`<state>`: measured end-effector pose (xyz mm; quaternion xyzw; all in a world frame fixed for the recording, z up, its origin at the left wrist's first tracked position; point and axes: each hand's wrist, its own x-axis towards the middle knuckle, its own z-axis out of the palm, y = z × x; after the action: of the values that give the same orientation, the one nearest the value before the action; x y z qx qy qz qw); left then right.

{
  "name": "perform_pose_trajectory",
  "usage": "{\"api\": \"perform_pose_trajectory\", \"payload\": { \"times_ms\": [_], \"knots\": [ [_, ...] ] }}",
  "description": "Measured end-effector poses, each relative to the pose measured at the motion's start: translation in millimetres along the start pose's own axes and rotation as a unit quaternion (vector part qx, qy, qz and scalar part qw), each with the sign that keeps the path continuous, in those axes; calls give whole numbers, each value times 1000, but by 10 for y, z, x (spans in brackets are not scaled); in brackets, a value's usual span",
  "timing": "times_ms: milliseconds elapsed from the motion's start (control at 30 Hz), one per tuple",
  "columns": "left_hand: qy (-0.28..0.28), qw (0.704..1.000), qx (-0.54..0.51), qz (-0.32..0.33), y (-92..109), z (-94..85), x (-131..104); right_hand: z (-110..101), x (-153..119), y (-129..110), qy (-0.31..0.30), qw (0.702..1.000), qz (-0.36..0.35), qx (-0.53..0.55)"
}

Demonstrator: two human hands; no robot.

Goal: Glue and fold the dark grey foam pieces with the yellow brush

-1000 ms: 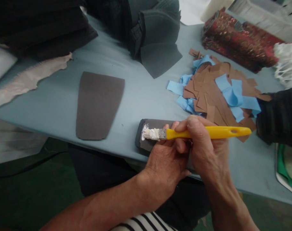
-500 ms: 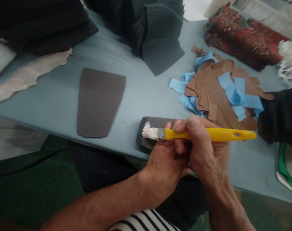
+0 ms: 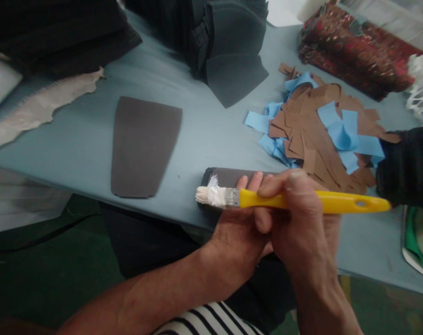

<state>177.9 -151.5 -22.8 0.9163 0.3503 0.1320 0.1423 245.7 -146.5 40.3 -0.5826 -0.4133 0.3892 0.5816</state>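
Observation:
A yellow-handled paintbrush (image 3: 337,201) is gripped in my right hand (image 3: 298,223), its handle pointing right. White paste coats its pale bristles, which are over the left end of a small stack of dark fabric pieces (image 3: 228,176). A white smear shows on the stack beside the brush. My left hand (image 3: 241,230) holds the stack near the table's front edge, fingertips resting on its top and thumb at the near side. The hands overlap, hiding part of the left fingers and the stack. One dark tapered piece (image 3: 145,146) lies flat to the left.
Brown and light-blue strips (image 3: 312,125) are heaped on the blue-grey table (image 3: 211,125). Behind them lies a red patterned bundle (image 3: 354,51). Stacks of black cloth (image 3: 232,32) stand at the back. A frayed pale scrap (image 3: 44,102) lies left, and a black roll (image 3: 406,167) right.
My right hand and the brush have shifted slightly right and down. The bristles now point left past the stack's end. The left hand stays on the stack.

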Motion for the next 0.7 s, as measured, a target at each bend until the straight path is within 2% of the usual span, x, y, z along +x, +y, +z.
{"api": "perform_pose_trajectory", "payload": {
  "times_ms": [100,233,367,500,700],
  "knots": [
    [-15,1000,14,11,-26,-93,8,-48,76,-34,94,993,-43,60],
    [-44,998,29,27,-70,-173,19,-260,151,-66,154,982,-70,89],
    [-2,999,16,40,-118,-167,22,-628,128,-59,231,965,-67,103],
    [39,998,16,36,-166,-122,23,-1038,74,-20,295,951,-66,66],
    [71,993,64,75,-218,-85,19,-1517,-94,207,333,939,-87,-23]
  ]
}}
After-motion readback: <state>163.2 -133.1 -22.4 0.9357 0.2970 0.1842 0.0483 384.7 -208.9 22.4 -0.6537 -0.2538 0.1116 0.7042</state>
